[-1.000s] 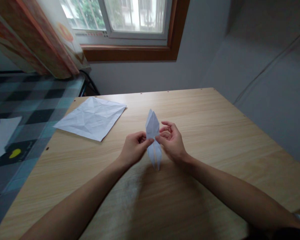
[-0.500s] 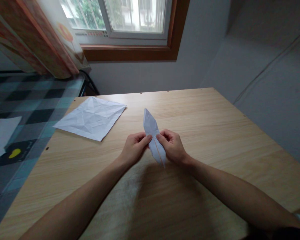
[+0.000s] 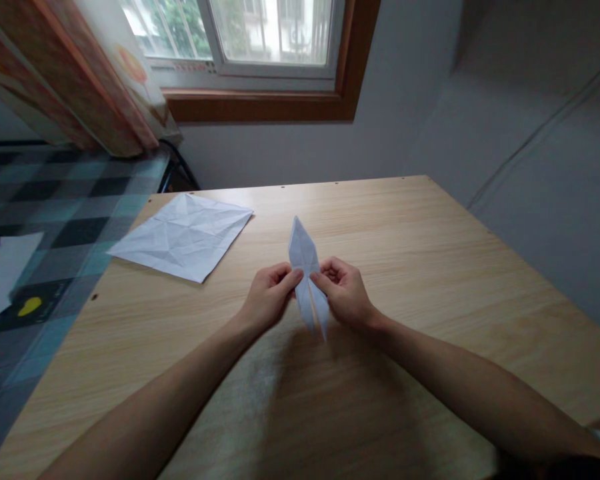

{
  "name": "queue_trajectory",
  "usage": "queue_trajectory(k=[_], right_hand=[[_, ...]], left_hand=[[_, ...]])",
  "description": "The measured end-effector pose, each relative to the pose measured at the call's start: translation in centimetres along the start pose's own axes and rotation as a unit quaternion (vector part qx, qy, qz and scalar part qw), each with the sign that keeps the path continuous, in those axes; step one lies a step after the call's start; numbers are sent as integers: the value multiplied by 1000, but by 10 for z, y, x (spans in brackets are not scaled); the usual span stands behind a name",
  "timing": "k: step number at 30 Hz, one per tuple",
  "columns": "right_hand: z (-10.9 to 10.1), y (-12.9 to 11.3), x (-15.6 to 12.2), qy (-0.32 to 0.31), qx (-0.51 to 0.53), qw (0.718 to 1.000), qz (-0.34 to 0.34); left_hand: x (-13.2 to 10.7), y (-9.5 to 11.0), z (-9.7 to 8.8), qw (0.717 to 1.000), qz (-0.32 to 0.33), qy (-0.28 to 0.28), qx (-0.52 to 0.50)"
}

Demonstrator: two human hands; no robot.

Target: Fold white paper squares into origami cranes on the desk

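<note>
A folded white paper point(image 3: 303, 249), narrow and pointed at its far end, is held above the wooden table. Its near half is split by a slit into two pointed legs. My left hand point(image 3: 273, 287) pinches the paper's left edge at mid-length, thumb on top. On the opposite edge, my right hand point(image 3: 345, 287) grips it the same way, with its thumb on the upper face and the other fingers curled. The undersides of the fingers behind the paper are hidden.
A creased white paper sheet point(image 3: 185, 237) lies flat at the table's far left. The wooden table point(image 3: 430, 267) reaches toward the wall below a window point(image 3: 275, 33). At left is a checked cloth point(image 3: 80, 220) bearing another white paper point(image 3: 5, 273). A curtain point(image 3: 75, 67) hangs above it.
The folded paper has turned slightly, and the slit between its two near legs has widened. Both hands keep their hold in nearly the same place.
</note>
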State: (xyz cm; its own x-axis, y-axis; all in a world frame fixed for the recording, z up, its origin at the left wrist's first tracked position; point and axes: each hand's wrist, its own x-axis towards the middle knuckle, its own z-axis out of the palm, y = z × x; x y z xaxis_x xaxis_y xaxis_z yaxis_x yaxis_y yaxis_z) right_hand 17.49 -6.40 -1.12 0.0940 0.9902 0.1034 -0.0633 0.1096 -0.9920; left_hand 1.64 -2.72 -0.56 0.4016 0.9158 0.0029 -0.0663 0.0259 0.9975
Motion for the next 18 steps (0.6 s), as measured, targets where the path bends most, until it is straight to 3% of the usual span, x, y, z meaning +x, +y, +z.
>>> queue_trajectory(k=[5,10,18], right_hand=[[-2,3,2,12,13,1000,5],[0,6,2,64,25,997,-21],[-2,6,-1,59,-92,993,-37]], left_hand=[[-1,-2,0,1000,10,1,-28],[-1,-7,0,998,1,-5,-63],[-1,-6,2,996,-6,5,-93]])
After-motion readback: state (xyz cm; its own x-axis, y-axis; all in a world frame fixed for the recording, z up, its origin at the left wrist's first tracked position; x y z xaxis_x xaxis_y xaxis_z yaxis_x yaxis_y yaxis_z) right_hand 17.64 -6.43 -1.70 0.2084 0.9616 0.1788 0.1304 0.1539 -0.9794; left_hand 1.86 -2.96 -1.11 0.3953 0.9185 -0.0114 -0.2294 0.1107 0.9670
